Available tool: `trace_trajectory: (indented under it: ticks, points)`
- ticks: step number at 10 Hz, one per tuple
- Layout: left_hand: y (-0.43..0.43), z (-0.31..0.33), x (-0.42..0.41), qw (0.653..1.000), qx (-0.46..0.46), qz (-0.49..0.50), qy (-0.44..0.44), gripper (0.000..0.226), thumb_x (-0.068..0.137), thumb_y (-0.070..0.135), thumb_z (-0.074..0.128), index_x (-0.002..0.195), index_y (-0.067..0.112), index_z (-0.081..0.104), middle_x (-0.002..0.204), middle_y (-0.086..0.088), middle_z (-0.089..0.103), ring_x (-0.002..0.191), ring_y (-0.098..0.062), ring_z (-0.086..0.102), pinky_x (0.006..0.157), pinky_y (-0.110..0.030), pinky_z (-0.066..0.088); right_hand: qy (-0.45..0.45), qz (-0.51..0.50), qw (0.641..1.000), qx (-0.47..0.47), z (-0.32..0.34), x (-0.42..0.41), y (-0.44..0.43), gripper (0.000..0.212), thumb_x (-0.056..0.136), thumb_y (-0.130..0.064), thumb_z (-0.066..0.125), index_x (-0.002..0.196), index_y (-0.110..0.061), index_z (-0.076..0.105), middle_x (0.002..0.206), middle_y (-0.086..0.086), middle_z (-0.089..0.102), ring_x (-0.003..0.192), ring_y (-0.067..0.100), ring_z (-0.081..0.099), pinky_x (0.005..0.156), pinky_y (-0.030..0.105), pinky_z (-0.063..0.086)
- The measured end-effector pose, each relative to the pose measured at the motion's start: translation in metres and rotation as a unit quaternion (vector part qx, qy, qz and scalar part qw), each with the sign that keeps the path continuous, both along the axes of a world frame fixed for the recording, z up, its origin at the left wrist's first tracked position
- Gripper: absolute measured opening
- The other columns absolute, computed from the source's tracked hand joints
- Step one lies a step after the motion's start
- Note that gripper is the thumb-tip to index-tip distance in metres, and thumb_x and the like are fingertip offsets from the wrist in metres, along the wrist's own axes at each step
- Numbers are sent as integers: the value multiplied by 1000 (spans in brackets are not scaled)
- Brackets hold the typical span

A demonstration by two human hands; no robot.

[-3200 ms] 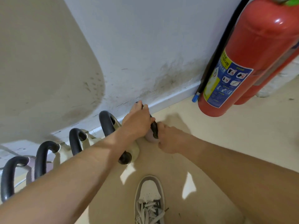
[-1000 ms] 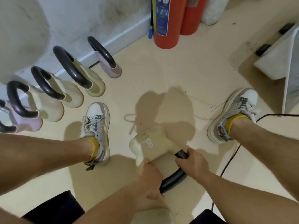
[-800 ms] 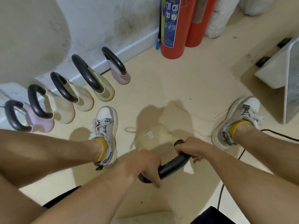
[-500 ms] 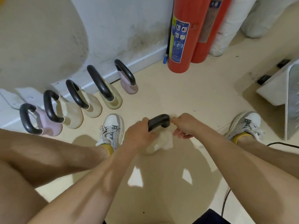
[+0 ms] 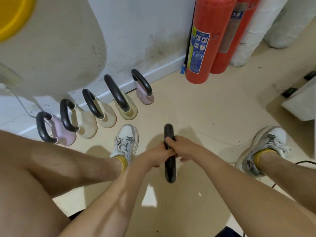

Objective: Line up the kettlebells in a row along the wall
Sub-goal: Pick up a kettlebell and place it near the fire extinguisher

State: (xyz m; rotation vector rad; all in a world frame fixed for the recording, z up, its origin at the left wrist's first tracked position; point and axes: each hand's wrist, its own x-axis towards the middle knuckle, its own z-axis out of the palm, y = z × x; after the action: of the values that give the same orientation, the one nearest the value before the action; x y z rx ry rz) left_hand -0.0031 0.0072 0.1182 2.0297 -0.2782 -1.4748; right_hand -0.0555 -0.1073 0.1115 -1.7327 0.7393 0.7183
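Several kettlebells with black handles stand in a row along the wall (image 5: 136, 31): a pink one (image 5: 66, 134) at the left end, cream ones (image 5: 85, 124) (image 5: 106, 117) (image 5: 127, 108) in the middle, and a small pink one (image 5: 144, 94) at the right end. Both hands grip the black handle of another kettlebell (image 5: 169, 170) held over the floor between my feet. My left hand (image 5: 154, 155) and my right hand (image 5: 182, 147) are closed around that handle side by side. Its body is mostly hidden beneath the hands.
Two red fire extinguishers (image 5: 203, 45) stand against the wall to the right of the row, with white rolls (image 5: 256, 28) beyond them. A large cream tank (image 5: 51, 48) bulges over the left of the row. My shoes (image 5: 125, 142) (image 5: 264, 147) flank the held kettlebell. A white box (image 5: 301, 103) sits far right.
The held kettlebell has turned so its handle now runs front to back. Both hands stayed closed on it and it has shifted a little to the right.
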Motion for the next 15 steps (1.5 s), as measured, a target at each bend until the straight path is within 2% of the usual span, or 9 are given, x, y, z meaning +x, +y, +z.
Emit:
trace_trajectory:
  ticks: [2,4,6,8,9,10,11,12,15]
  points:
    - [-42,34,37,925,-90,-116,-351,69,79,-5,47,141,25,45,144,3,43,134,-18,36,109,-34,35,47,-210,927,306,-15,-23,8,56,93,-55,47,116,-6,56,99,18,75,93,32,72,86,40,55]
    - [-38,-2,15,837,61,-400,-368,42,86,19,45,122,28,63,152,3,32,148,-17,2,115,-38,23,-53,-205,957,201,-31,-23,39,17,93,-7,40,89,-2,56,60,11,57,50,21,54,56,32,49]
    - [-42,2,25,765,153,-487,-393,39,88,22,48,125,26,59,137,-3,44,138,-31,20,100,-37,31,8,-91,984,154,-17,-13,19,19,84,1,44,66,-8,45,55,8,47,44,19,44,45,27,41]
    - [-14,2,18,811,167,-414,-377,39,81,43,63,108,16,65,103,-5,68,96,-26,64,69,-29,41,70,292,947,-112,1,13,-6,10,84,-12,58,75,-11,60,64,4,57,50,17,53,46,23,42]
    - [0,-6,20,910,134,-285,-271,33,79,48,61,92,18,65,82,-3,68,72,-22,64,62,-29,46,-49,475,819,-317,9,27,-6,3,85,-18,57,86,-20,59,68,-4,52,65,20,53,55,27,37]
    - [7,-20,9,989,70,-61,-111,22,77,37,59,80,15,58,59,-3,66,44,-22,55,51,-29,48,-122,449,786,-407,-3,30,-25,17,83,-18,59,99,-21,62,93,1,57,89,23,54,67,33,36]
    - [2,-35,-13,995,41,51,-79,23,77,29,63,95,14,62,53,0,68,46,-14,63,58,-29,55,-50,1,951,-305,-9,17,-39,30,83,-17,58,113,-13,57,111,11,54,92,27,55,62,28,42]
    - [-3,-42,-18,990,6,128,-64,24,75,22,68,96,12,63,54,-1,68,50,-17,66,63,-35,60,69,-412,900,123,-6,11,-23,35,93,-36,48,99,-3,59,90,16,66,72,27,62,63,31,52]
    - [-21,-29,-10,977,11,215,-1,4,74,3,55,71,5,55,43,-4,50,31,-16,42,37,-22,36,5,-523,808,273,-32,40,5,28,85,-28,69,77,-5,56,48,6,58,46,23,58,67,39,54]
